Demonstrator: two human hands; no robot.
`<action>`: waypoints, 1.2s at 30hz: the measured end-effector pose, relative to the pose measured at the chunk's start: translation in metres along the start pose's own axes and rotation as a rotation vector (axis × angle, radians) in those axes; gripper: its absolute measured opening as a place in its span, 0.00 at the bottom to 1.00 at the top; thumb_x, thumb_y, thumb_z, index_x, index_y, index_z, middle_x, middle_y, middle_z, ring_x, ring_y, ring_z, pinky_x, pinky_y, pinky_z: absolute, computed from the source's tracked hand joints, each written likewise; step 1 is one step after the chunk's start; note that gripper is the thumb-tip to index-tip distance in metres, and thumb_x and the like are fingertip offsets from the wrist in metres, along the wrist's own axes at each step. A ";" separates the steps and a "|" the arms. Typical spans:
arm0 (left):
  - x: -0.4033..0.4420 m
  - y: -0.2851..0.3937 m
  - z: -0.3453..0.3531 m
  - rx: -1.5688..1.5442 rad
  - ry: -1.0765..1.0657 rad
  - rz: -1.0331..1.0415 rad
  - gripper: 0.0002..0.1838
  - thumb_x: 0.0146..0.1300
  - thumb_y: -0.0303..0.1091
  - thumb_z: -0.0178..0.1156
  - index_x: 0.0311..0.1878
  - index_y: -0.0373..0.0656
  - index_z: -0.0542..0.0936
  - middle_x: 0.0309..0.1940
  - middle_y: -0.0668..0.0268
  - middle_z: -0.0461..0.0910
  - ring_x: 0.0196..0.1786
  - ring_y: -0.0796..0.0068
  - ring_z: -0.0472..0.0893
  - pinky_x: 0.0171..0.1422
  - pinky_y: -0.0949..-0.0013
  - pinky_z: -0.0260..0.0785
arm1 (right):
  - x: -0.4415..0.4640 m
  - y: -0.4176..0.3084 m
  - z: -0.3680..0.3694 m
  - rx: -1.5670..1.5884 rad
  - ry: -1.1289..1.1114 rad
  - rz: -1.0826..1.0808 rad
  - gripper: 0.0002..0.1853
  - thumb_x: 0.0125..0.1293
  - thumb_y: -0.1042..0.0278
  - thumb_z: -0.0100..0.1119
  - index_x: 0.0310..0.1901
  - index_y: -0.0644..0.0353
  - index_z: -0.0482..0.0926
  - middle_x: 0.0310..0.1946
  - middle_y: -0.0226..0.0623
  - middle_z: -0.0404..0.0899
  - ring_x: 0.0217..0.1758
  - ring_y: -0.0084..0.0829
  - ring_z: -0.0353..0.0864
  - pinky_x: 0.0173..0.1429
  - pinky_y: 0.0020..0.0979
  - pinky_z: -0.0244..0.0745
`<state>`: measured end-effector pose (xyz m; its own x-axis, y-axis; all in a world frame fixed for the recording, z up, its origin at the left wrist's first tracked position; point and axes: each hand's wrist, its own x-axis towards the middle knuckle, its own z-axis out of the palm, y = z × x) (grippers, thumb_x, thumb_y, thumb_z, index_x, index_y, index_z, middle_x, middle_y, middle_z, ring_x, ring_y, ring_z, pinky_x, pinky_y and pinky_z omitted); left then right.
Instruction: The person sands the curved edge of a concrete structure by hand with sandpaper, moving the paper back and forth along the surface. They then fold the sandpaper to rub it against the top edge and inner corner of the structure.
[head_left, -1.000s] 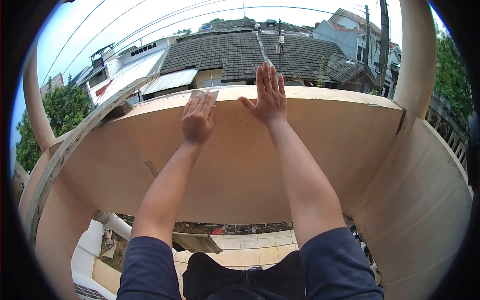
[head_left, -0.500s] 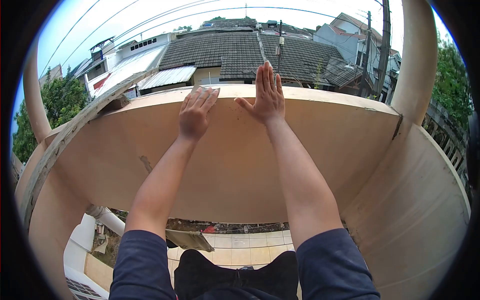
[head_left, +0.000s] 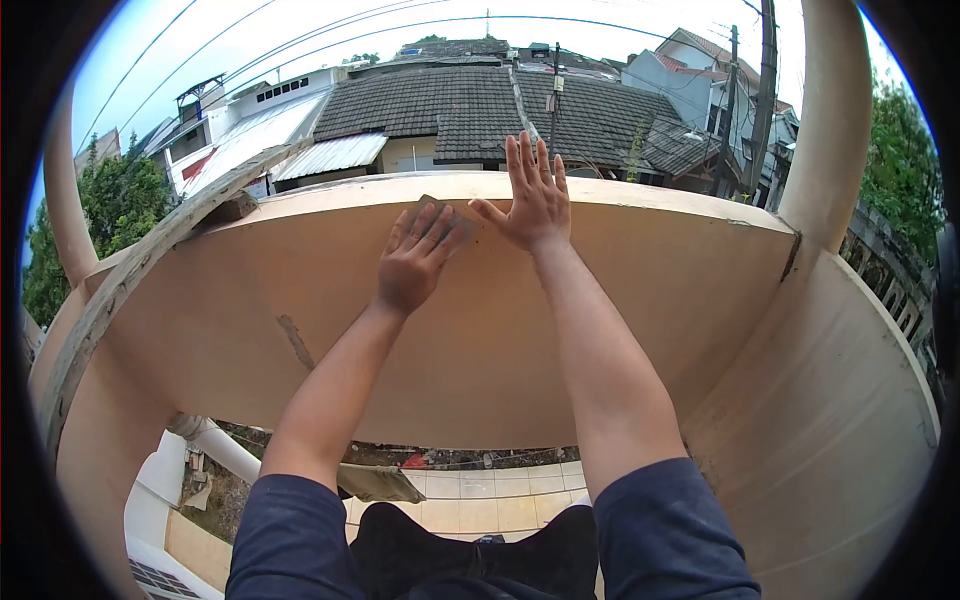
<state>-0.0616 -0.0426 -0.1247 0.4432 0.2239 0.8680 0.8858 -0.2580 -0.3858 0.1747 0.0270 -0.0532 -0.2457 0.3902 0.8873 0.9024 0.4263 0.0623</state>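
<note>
Under the fingers of my left hand (head_left: 410, 268) is a grey piece of sandpaper (head_left: 458, 222), pressed flat against the beige wall (head_left: 480, 330) just below its top edge. Its corners show past my fingertips; the rest is covered by the hand. My right hand (head_left: 540, 205) rests flat on the same wall to the right, holding nothing. Its fingers are apart and point up over the ledge, with the thumb out to the left. Small dark specks mark the wall between the two hands.
A rough concrete strip (head_left: 150, 250) curves along the left side. A round column (head_left: 830, 120) rises at the right. Below the wall a greenish cloth (head_left: 380, 484) hangs above pale floor tiles (head_left: 490, 510). Tiled roofs (head_left: 410, 100) and overhead wires lie beyond the ledge.
My left hand has slid right and a little down with the sandpaper, closer to my right hand. The right hand stays in place, its fingers spread slightly wider.
</note>
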 end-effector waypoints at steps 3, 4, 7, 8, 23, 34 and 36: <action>0.001 -0.006 0.007 0.002 0.071 -0.157 0.25 0.75 0.35 0.62 0.74 0.60 0.82 0.78 0.66 0.77 0.84 0.58 0.69 0.88 0.44 0.57 | 0.000 -0.001 0.000 -0.006 -0.014 0.018 0.63 0.65 0.07 0.43 0.90 0.43 0.41 0.92 0.34 0.43 0.94 0.41 0.41 0.95 0.48 0.33; 0.003 -0.006 0.010 0.029 0.138 -0.269 0.26 0.74 0.34 0.62 0.74 0.58 0.81 0.79 0.65 0.76 0.85 0.58 0.68 0.88 0.44 0.55 | 0.000 -0.002 -0.001 -0.007 -0.011 0.021 0.63 0.65 0.07 0.43 0.90 0.43 0.41 0.92 0.34 0.43 0.94 0.41 0.41 0.95 0.48 0.33; 0.006 0.000 0.008 0.025 0.110 -0.203 0.26 0.75 0.34 0.61 0.76 0.54 0.80 0.80 0.63 0.74 0.86 0.58 0.66 0.89 0.45 0.53 | -0.001 -0.003 -0.003 -0.029 -0.035 0.034 0.63 0.65 0.07 0.43 0.90 0.41 0.42 0.91 0.33 0.45 0.94 0.40 0.42 0.95 0.47 0.33; 0.004 0.004 0.005 0.004 0.018 -0.035 0.27 0.75 0.35 0.61 0.77 0.53 0.79 0.81 0.62 0.73 0.86 0.58 0.65 0.90 0.45 0.53 | -0.001 -0.003 -0.002 -0.037 -0.032 0.033 0.63 0.64 0.07 0.43 0.90 0.41 0.42 0.91 0.33 0.47 0.94 0.40 0.42 0.95 0.47 0.34; 0.026 -0.016 -0.008 -0.139 0.002 -0.105 0.27 0.78 0.41 0.59 0.78 0.51 0.76 0.80 0.64 0.74 0.83 0.56 0.70 0.88 0.48 0.59 | 0.000 -0.005 -0.005 -0.042 -0.078 0.055 0.62 0.64 0.06 0.42 0.90 0.41 0.47 0.90 0.33 0.51 0.93 0.41 0.45 0.94 0.49 0.42; 0.031 -0.040 -0.005 -0.074 0.003 0.030 0.28 0.72 0.37 0.64 0.75 0.53 0.80 0.79 0.69 0.76 0.81 0.57 0.73 0.84 0.48 0.67 | -0.003 0.003 0.009 0.013 0.090 0.005 0.61 0.68 0.10 0.44 0.90 0.46 0.45 0.92 0.39 0.42 0.94 0.42 0.39 0.95 0.48 0.33; 0.030 -0.037 -0.007 -0.049 0.046 -0.074 0.28 0.72 0.38 0.65 0.75 0.55 0.80 0.79 0.72 0.76 0.81 0.60 0.73 0.84 0.49 0.67 | -0.001 0.001 0.011 0.080 0.101 -0.002 0.61 0.69 0.11 0.44 0.90 0.48 0.45 0.91 0.40 0.43 0.94 0.42 0.39 0.95 0.48 0.30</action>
<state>-0.0824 -0.0324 -0.0821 0.3686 0.2007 0.9077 0.9077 -0.2884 -0.3048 0.1725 0.0357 -0.0589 -0.2066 0.3069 0.9291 0.8699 0.4923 0.0308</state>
